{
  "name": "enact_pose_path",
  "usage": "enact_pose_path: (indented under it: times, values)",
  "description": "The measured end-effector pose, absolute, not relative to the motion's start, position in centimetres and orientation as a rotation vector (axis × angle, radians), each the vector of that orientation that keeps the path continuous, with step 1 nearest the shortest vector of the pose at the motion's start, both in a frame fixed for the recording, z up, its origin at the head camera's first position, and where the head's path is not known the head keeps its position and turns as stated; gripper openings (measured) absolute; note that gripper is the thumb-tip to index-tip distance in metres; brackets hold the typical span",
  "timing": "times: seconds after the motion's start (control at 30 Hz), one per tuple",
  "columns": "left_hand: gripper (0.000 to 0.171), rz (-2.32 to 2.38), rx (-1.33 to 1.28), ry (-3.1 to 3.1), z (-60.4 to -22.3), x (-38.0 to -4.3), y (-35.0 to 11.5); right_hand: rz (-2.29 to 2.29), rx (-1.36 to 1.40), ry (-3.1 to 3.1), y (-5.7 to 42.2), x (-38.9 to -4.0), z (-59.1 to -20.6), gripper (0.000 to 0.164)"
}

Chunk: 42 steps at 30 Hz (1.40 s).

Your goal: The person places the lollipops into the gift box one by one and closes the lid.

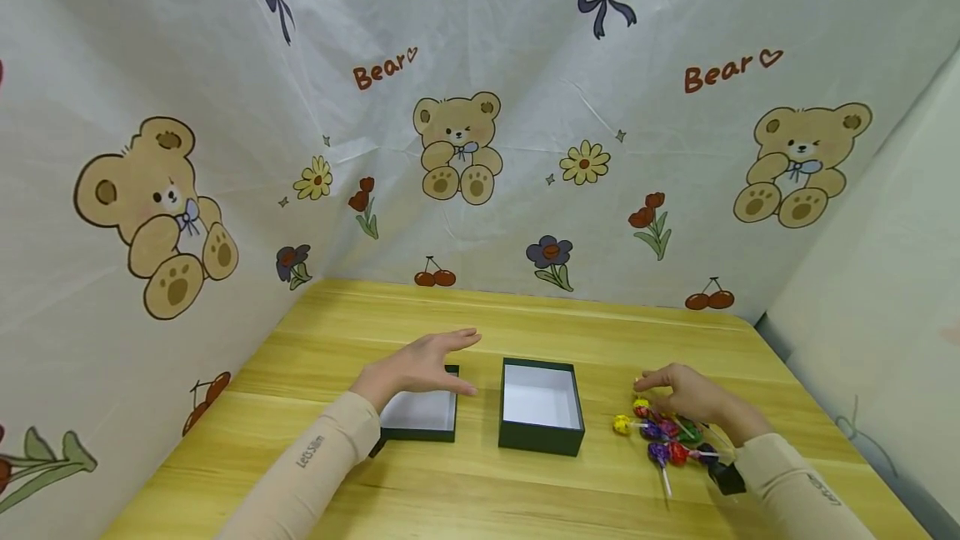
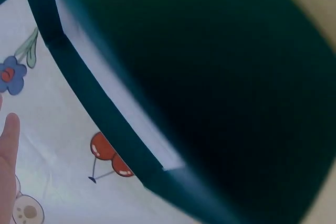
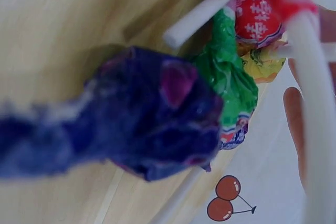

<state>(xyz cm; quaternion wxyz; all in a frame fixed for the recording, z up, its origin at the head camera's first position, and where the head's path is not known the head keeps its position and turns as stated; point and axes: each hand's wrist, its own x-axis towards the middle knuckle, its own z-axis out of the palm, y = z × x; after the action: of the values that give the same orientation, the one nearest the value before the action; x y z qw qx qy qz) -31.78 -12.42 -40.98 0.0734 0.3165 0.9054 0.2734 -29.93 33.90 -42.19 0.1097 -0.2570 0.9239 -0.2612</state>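
My left hand is over the shallow dark green box lid, thumb and fingers spread apart with nothing between them. The lid lies with its white inside facing up; part of it is hidden behind the hand and wrist. In the left wrist view a green wall fills much of the picture. My right hand hovers at the far side of a pile of wrapped lollipops, fingers loosely bent. Near its fingertips is a yellow lollipop. Close to the right wrist camera are a dark purple lollipop and a green one.
Between the hands stands a deeper dark green box with a white inside, open at the top. One purple lollipop has its stick pointing toward the front. A printed bear cloth hangs behind and left of the wooden table.
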Motion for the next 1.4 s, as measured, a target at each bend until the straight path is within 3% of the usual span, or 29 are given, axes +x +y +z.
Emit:
enact_pose_path:
  times: [1.4]
  values:
    - [0.095,0.771,1.048,2.647,-41.8,-30.7,-9.0,-0.858,-0.682,2.741,33.6,-30.4,-43.5,0.019]
